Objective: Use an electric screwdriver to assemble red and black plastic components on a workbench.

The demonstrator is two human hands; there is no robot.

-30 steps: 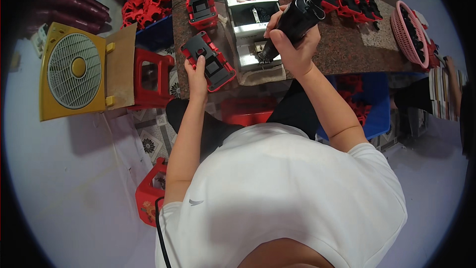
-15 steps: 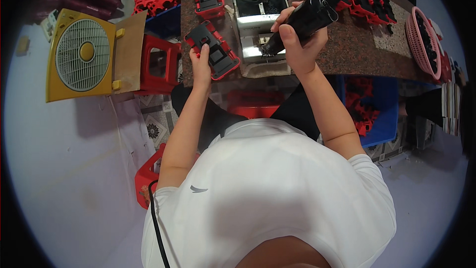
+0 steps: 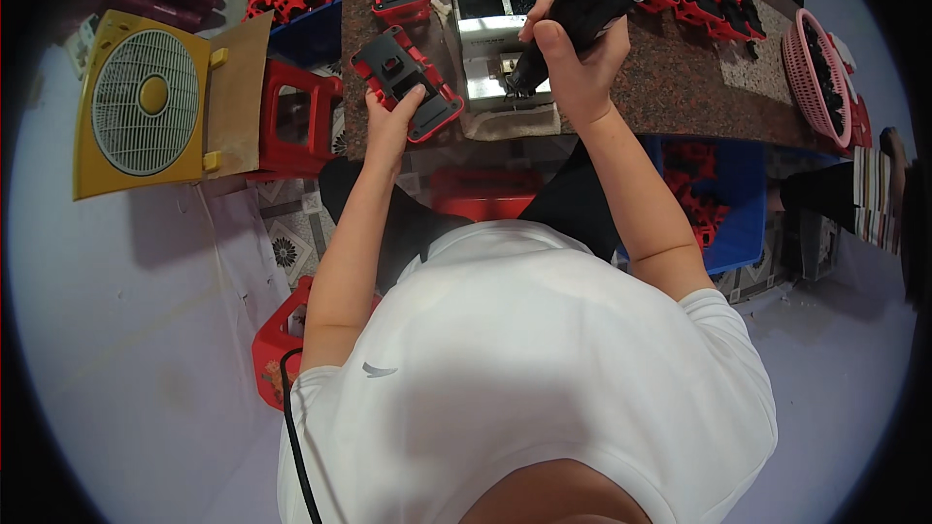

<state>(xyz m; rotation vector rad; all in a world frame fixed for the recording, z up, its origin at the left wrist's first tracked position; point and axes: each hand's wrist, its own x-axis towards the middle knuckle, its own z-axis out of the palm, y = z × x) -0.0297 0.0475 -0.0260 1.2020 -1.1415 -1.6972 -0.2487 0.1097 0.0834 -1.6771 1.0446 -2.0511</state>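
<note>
My right hand (image 3: 573, 58) grips the black power tool (image 3: 573, 19), tip slanting down-left at the metal box (image 3: 495, 29); my left hand (image 3: 388, 126) pinches the red-and-black part (image 3: 406, 82), lying diagonally.

The red and black plastic part (image 3: 406, 83) is flat and long. It lies slanted on the brown stone table (image 3: 680, 87), at its near edge, left of the silver metal box. The black power tool (image 3: 573, 19) is thick and round. It tilts over the box, tip pointing down.
</note>
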